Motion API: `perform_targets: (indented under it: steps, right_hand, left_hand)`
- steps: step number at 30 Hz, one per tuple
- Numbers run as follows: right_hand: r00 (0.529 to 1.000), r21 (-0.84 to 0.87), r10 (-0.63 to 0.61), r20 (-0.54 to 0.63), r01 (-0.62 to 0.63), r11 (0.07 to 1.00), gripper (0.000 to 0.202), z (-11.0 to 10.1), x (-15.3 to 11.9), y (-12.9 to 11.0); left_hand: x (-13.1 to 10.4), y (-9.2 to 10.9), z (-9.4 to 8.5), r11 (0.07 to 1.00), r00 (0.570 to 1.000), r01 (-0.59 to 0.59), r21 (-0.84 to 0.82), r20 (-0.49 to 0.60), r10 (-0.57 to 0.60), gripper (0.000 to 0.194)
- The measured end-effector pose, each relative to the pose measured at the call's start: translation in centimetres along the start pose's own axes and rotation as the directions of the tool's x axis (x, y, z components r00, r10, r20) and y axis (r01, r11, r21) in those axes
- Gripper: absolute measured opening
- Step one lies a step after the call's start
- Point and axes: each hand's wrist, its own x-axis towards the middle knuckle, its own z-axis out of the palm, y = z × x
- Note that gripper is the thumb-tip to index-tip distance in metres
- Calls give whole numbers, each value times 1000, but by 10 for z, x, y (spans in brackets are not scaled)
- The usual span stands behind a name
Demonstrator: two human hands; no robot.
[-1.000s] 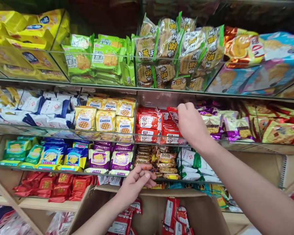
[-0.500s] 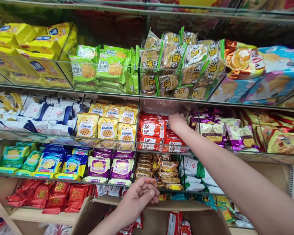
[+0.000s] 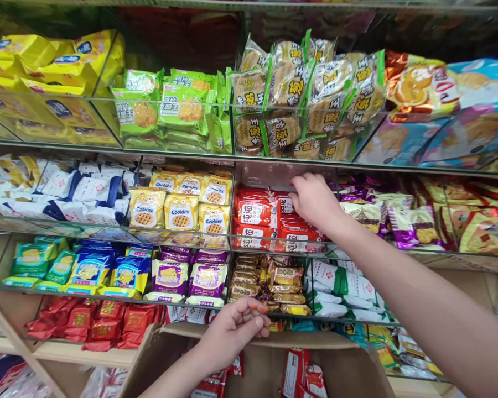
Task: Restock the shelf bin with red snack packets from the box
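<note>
My right hand (image 3: 313, 199) reaches into the middle shelf's compartment of red biscuit packets (image 3: 255, 213). Its fingers are bent but apart, with the tips beside the rear right packets; I see no packet in its grasp. Lower down, my left hand (image 3: 238, 329) hovers over the near side of an open cardboard box (image 3: 336, 367). Its fingers are loosely curled, a gap shows between thumb and forefinger, and it holds nothing visible. More red-and-white packets (image 3: 294, 373) lie inside the box, partly hidden by my left forearm.
Clear dividers and a glass front edge (image 3: 269, 243) bound the red packets' compartment. Yellow cookie packets (image 3: 180, 213) stand to its left, purple-and-cream packets (image 3: 363, 215) to its right. Brown-wrapped snacks (image 3: 286, 276) sit below, and round biscuit packs (image 3: 290, 83) fill the shelf above.
My right hand has drawn slightly up, with its fingers now more visible above the red packets. My left hand stays nearly in place. The view has shifted a little.
</note>
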Motion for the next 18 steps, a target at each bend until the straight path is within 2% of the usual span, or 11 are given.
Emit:
perform_targets:
  steps: [2,3,4,5,6,7,10,12,13,15,18]
  right_hand:
    - [971,175,-136,-196,171,969,22,-12,-44,-15]
    - [955,274,-205,-216,260,926,22,-12,-70,-25]
    - [941,371,-304,-150,338,865,23,-8,-98,-35]
    - [903,470,-430,17,372,800,22,1,-127,-45]
    - [830,538,-533,165,377,754,21,14,-155,-55]
    - [782,556,-575,239,375,741,20,30,-180,-65]
    - [691,564,-611,385,348,749,11,86,-237,-90]
    - [633,545,-607,481,327,772,5,119,-259,-103]
    - [599,530,-601,529,320,786,11,133,-267,-109]
    - [535,499,-583,611,311,809,21,154,-281,-117]
    - [464,477,-567,680,306,824,27,173,-295,-122]
  left_hand:
    - [1,0,0,1000,1000,4,-10,2,-4,23]
    - [1,0,-1,1000,1000,1,-10,2,-1,23]
    - [1,0,-1,1000,1000,0,-10,1,0,23]
    - [1,0,-1,1000,1000,1,-12,2,-1,23]
    - [1,0,-1,1000,1000,6,-16,1,-6,23]
    - [2,0,0,1000,1000,13,-21,0,-13,23]
    - [2,1,1,999,1000,20,-38,-9,-20,24]
    - [2,1,2,999,1000,14,-37,-15,-15,24]
    - [2,1,2,999,1000,14,-37,-14,-15,25]
    - [2,1,3,999,1000,17,-37,-6,-17,25]
    - [2,-1,2,999,999,24,-43,25,-23,25]
